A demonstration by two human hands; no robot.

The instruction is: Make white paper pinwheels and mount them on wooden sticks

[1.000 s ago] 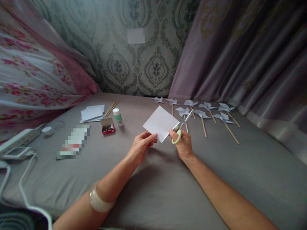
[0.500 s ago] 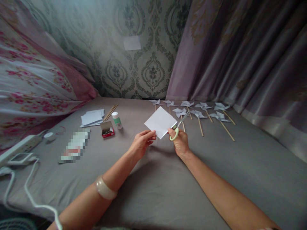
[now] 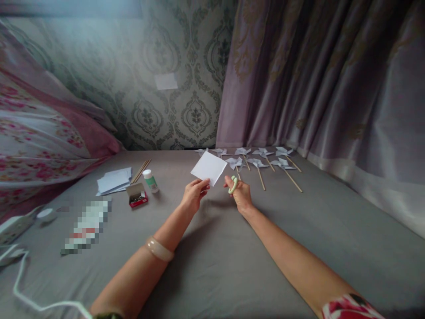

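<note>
Between the thumb and fingers of my left hand (image 3: 195, 193) a square sheet of white paper (image 3: 209, 167) is pinched at its near corner, held up above the bed. My right hand (image 3: 243, 195) is closed on a pair of scissors with pale green handles (image 3: 233, 184); their blades point away from me and are hard to make out against the background. A small gap separates the right hand from the paper's right edge. Behind the paper and the scissors lie several white paper pinwheels (image 3: 258, 163) on wooden sticks, some partly covered by the sheet.
On the left lie a stack of white paper (image 3: 114, 180), wooden sticks (image 3: 141, 171), a white-and-green bottle (image 3: 151, 181) and an open red box (image 3: 137, 198) of small metal pieces. A blurred-out packet (image 3: 86, 226), a power strip (image 3: 16, 226) and a white cable (image 3: 49, 306) are nearer.
My right hand with the scissors has come away from the paper's right edge, and the sheet has tilted slightly. The whole view has shifted, with things on the bed appearing lower and further left.
</note>
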